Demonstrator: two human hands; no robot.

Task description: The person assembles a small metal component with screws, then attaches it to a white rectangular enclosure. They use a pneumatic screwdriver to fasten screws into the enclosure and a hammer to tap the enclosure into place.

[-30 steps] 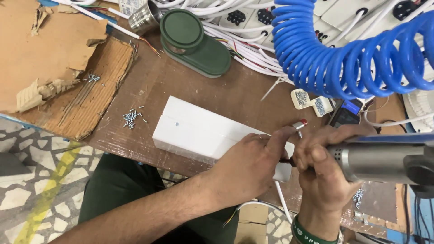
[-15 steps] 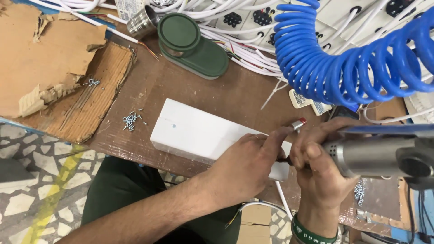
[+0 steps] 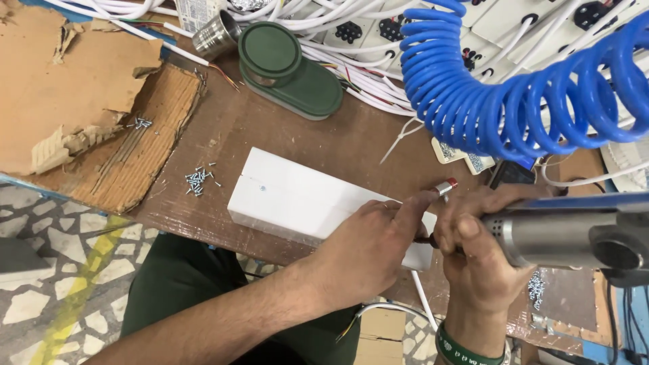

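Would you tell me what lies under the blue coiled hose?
Under the blue coiled hose lie white power strips and white cables on the brown wooden bench; whatever sits directly beneath the coils is hidden.

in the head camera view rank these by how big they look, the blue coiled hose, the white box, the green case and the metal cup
1. Blue coiled hose, though it sits nearer the camera.
2. White box, partly under the left hand.
3. Green case.
4. Metal cup.

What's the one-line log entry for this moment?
left hand: on white box | right hand: gripping power screwdriver | loose screws: beside box
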